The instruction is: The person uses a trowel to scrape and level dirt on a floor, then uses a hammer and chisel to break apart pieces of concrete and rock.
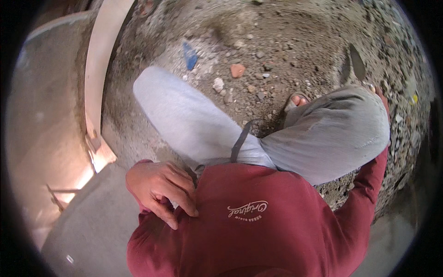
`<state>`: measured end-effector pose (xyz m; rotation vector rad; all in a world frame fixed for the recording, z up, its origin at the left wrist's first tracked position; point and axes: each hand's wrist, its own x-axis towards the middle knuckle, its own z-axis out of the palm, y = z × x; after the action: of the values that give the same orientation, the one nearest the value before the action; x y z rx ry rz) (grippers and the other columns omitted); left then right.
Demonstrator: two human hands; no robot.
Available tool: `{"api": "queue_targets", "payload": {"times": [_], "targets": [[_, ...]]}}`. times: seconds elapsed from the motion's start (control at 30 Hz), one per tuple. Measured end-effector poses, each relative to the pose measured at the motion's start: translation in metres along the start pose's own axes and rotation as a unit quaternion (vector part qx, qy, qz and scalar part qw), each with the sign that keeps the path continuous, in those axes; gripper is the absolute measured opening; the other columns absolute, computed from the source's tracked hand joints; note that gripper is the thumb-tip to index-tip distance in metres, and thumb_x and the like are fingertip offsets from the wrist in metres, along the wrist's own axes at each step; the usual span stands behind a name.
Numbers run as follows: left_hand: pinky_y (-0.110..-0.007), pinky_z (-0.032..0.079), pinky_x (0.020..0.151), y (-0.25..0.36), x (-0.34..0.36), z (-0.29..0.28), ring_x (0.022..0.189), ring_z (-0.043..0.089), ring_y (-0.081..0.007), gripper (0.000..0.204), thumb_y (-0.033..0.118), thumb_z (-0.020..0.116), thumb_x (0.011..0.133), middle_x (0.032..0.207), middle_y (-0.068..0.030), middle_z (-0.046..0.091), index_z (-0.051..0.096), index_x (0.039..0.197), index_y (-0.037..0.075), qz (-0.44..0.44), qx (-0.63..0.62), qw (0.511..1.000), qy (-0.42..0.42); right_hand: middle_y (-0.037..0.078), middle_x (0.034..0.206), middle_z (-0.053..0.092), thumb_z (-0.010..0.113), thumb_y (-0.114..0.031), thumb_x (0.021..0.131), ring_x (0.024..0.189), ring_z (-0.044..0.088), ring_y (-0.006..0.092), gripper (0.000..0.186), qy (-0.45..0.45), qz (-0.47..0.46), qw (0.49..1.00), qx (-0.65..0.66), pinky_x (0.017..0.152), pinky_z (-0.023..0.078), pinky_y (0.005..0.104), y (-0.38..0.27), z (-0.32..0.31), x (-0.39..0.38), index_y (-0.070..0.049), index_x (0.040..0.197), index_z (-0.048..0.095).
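Observation:
Mostly hidden behind my right knee, my right hand (381,96) is closed at the handle end of a pointed trowel (356,63). The trowel's dark, leaf-shaped blade stands up over the gravelly ground, with a dark shadow or second edge beside it. In front of my red shirt hangs my left hand (162,186), its fingers loosely bent and apart, with nothing in them. Its fingertips are close to the shirt; whether they touch it I cannot tell.
Loose soil and gravel (295,37) spread ahead, with an orange brick fragment (237,70), a white stone (218,84) and a blue scrap (189,56). A long pale wooden board (99,69) stands along the left, beside a smooth grey surface (53,92). My sandalled foot (297,100) rests on the ground.

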<state>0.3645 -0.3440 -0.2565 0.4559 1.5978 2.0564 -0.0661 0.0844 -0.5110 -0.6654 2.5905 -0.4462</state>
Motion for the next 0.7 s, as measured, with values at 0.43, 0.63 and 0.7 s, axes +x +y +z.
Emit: {"api": "queue_targets", "payload": {"times": [0.43, 0.63, 0.7], "targets": [[-0.04, 0.052, 0.069, 0.001, -0.026, 0.017, 0.083, 0.065, -0.0295, 0.037, 0.036, 0.078, 0.088, 0.092, -0.0102, 0.067, 0.07, 0.104, 0.003, 0.018, -0.076, 0.996, 0.053, 0.017, 0.116, 0.064, 0.058, -0.031, 0.101, 0.102, 0.066, 0.0282, 0.042, -0.086, 0.004, 0.988, 0.129, 0.086, 0.049, 0.0338, 0.039, 0.059, 0.083, -0.002, 0.131, 0.056], [-0.037, 0.053, 0.067, 0.034, -0.04, 0.051, 0.093, 0.061, -0.029, 0.043, 0.042, 0.074, 0.09, 0.098, -0.0121, 0.058, 0.066, 0.111, 0.005, 0.1, 0.039, 0.991, 0.079, 0.016, 0.125, 0.061, 0.058, -0.026, 0.102, 0.11, 0.063, 0.0269, 0.042, -0.13, 0.03, 0.968, 0.212, 0.093, 0.049, 0.0305, 0.042, 0.085, 0.128, -0.001, 0.135, 0.053], [-0.036, 0.053, 0.066, 0.046, -0.046, 0.052, 0.09, 0.061, -0.0284, 0.044, 0.044, 0.071, 0.092, 0.096, -0.0108, 0.057, 0.066, 0.113, 0.006, 0.131, 0.083, 0.986, 0.062, 0.015, 0.128, 0.06, 0.057, -0.024, 0.102, 0.112, 0.063, 0.0265, 0.042, -0.142, 0.045, 0.958, 0.246, 0.095, 0.049, 0.0295, 0.047, 0.09, 0.136, -0.001, 0.136, 0.053]]}}
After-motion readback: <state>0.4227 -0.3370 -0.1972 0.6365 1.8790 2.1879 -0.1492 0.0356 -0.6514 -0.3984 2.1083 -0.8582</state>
